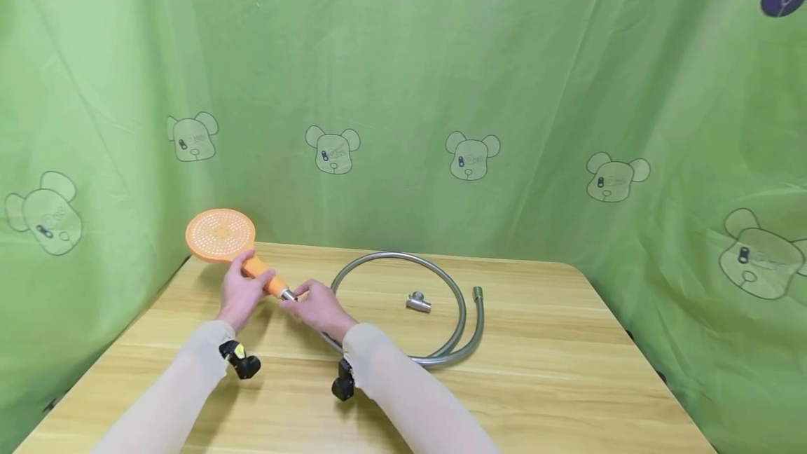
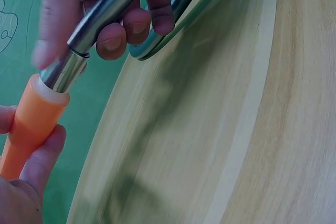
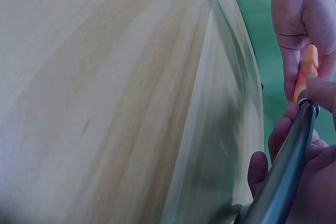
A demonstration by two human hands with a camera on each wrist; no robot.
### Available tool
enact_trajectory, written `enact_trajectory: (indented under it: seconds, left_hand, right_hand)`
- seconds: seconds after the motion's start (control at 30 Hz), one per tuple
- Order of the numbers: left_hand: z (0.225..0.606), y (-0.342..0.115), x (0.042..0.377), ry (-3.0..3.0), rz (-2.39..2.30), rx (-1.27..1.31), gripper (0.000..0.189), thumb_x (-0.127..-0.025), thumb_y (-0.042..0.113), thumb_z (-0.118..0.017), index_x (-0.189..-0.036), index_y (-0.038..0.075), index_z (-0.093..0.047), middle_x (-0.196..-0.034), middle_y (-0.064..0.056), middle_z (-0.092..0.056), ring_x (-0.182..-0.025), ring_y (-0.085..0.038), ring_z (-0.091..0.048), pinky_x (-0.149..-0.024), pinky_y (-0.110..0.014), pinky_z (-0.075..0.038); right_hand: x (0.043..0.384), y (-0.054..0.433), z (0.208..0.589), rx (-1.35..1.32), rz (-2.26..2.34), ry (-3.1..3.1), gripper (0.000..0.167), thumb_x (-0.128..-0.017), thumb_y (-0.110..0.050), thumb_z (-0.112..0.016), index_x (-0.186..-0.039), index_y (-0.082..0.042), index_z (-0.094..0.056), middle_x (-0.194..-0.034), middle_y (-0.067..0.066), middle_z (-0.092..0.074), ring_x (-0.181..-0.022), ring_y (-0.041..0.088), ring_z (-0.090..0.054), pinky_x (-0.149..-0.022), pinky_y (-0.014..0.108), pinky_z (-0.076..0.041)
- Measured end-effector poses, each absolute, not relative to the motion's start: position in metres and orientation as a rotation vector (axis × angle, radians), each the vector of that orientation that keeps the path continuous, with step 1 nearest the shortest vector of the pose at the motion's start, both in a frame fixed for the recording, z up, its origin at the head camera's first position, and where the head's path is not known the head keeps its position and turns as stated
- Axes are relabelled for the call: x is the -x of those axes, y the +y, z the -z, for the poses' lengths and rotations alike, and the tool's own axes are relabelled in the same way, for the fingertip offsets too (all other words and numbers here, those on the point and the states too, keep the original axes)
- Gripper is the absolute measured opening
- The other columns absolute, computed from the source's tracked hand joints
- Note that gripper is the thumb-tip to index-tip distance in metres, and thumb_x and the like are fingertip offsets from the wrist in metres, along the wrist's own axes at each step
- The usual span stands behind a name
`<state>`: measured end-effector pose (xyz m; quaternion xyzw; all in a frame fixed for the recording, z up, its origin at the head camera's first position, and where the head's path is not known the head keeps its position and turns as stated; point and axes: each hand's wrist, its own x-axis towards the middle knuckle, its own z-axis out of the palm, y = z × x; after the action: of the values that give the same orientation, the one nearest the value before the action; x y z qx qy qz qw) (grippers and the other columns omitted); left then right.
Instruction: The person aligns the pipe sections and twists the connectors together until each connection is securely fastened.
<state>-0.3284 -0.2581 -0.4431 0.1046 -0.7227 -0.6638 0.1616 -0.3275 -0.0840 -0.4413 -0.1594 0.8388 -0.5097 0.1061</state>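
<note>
Two things are held: our left grip [image 1: 242, 296] has the shower head [image 1: 221, 235] above the counter's [image 1: 548, 384] far-left corner, our right grip [image 1: 323, 310] the hose [image 2: 100, 22] at its handle [image 1: 275, 284]. We're probably joining them; next calls for aligned turning.

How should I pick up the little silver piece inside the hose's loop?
I'd probably pinch the silver piece across its longer body, straight down from above: a short stub sticks out one side, and the hose curves around it.
</note>
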Motion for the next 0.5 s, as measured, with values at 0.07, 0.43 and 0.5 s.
enact_trajectory:
  seconds: [0.07, 0.43, 0.5]
  left_hand:
    - [0.4431, -0.2582, 0.3289, -2.069, 1.890, -0.297, 0.074, -0.094, 0.003, -0.066, -0.157, 0.007, -0.028, -0.146, -0.029, -0.039, -0.114, -0.034, -0.056, -0.076, -0.020, -0.060]
    - [0.4402, -0.2593, 0.3279, -2.078, 1.889, -0.273, 0.075, -0.094, 0.003, -0.067, -0.158, 0.008, -0.027, -0.147, -0.030, -0.038, -0.117, -0.037, -0.056, -0.079, -0.020, -0.059]
    - [0.4413, -0.2600, 0.3278, -2.075, 1.895, -0.277, 0.076, -0.094, 0.004, -0.068, -0.158, 0.009, -0.027, -0.147, -0.029, -0.038, -0.117, -0.036, -0.056, -0.080, -0.020, -0.059]
  right_hand:
    - [0.3265, -0.0842, 0.4402, 0.462, 1.500, 2.488, 0.026, -0.087, -0.023, -0.079, -0.098, -0.009, -0.060, -0.072, 0.002, -0.064, -0.056, 0.010, -0.051, -0.046, 0.022, -0.042]
    - [0.3285, -0.0852, 0.4369, 0.513, 1.434, 2.538, 0.030, -0.098, -0.031, -0.064, -0.092, -0.004, -0.073, -0.069, -0.002, -0.061, -0.057, 0.010, -0.046, -0.048, 0.022, -0.037]
    - [0.3282, -0.0852, 0.4372, 0.514, 1.428, 2.538, 0.033, -0.098, -0.034, -0.063, -0.093, -0.004, -0.075, -0.069, 0.000, -0.062, -0.056, 0.010, -0.045, -0.047, 0.022, -0.037]
